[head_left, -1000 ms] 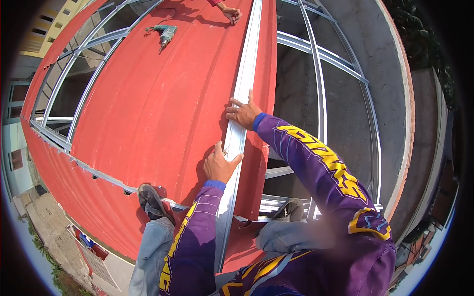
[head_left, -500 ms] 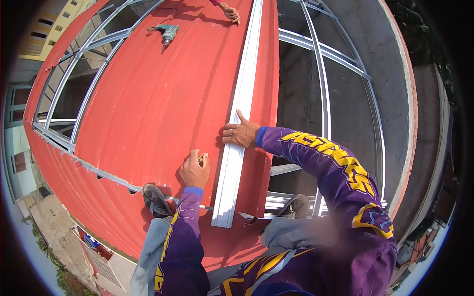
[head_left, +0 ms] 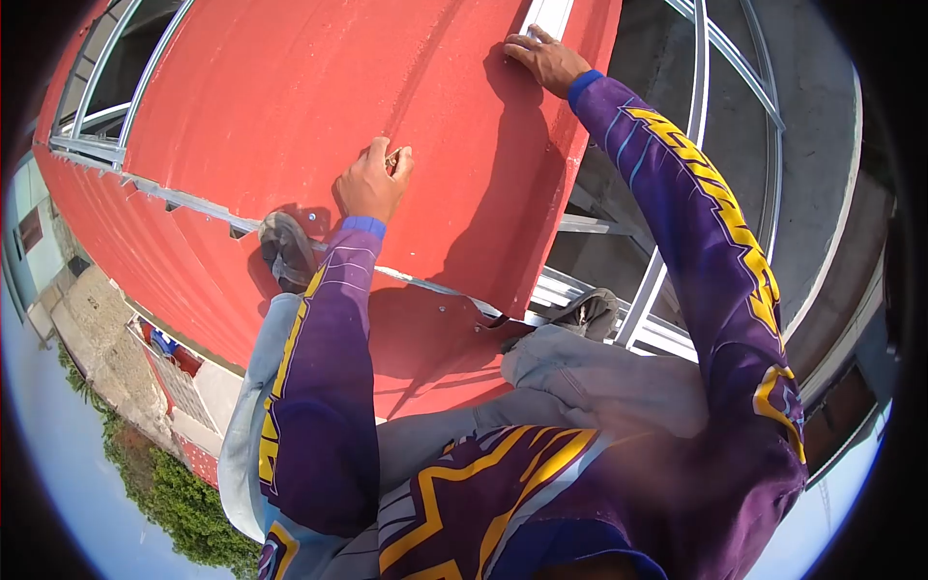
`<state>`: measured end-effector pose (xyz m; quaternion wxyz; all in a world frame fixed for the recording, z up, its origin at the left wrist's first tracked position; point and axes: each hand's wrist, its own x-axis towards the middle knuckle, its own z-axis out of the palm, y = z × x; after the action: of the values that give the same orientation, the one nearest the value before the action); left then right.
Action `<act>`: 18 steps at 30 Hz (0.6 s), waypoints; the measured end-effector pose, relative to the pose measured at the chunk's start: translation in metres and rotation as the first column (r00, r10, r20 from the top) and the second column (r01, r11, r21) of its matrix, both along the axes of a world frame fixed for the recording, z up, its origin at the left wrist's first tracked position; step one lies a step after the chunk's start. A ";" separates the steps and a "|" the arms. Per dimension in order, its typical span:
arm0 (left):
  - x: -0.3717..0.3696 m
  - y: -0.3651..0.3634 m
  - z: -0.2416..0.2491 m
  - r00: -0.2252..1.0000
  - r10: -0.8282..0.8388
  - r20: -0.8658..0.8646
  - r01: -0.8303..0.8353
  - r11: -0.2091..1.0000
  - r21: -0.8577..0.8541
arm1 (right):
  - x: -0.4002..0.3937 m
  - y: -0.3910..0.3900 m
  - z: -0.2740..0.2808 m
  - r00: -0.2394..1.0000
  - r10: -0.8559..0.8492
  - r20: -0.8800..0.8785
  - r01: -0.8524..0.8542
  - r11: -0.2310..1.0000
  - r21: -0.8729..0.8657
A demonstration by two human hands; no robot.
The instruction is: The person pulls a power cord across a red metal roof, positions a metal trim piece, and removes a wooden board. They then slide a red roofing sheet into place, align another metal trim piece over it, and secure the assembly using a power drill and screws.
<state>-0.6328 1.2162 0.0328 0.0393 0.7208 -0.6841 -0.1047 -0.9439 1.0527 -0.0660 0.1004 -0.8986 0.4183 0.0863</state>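
My left hand [head_left: 375, 181] hovers over the red roof sheet [head_left: 319, 116], thumb and fingers curled around something small and brownish that I cannot make out. At the top of the view my right hand [head_left: 548, 60] reaches far forward. Its fingers are spread and touch the near end of a silvery metal channel [head_left: 549, 14], whose remaining length runs out of the frame. The channel lies on the roof sheet close to its right edge.
Right of the sheet, metal framing bars [head_left: 700, 87] cross an open gap above a grey floor. My shoes [head_left: 287, 251] rest near the sheet's lower edge. Screw heads [head_left: 312, 217] dot that edge. To the left, the roof slopes down toward the ground and trees [head_left: 184, 503].
The metal channel has slid forward, away from me, with my right hand at its end. My view has tilted down; the drill and the other person's hand have left the frame.
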 end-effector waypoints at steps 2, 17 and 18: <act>-0.001 0.000 -0.002 0.999 -0.015 -0.028 0.014 1.000 -0.025 | -0.022 -0.017 -0.020 0.995 0.072 0.066 -0.068 0.996 -0.053; -0.009 -0.001 0.007 0.998 0.003 -0.055 -0.004 1.000 -0.005 | -0.029 -0.011 0.037 0.921 -0.334 0.201 0.266 0.915 0.303; -0.009 -0.002 0.009 1.000 0.012 -0.020 -0.013 0.999 -0.030 | -0.031 -0.008 0.038 0.924 -0.334 0.188 0.272 0.917 0.292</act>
<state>-0.6414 1.2144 0.0415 0.0578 0.7233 -0.6806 -0.1012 -0.9749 1.0444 -0.0280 0.2785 -0.8050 0.5236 0.0175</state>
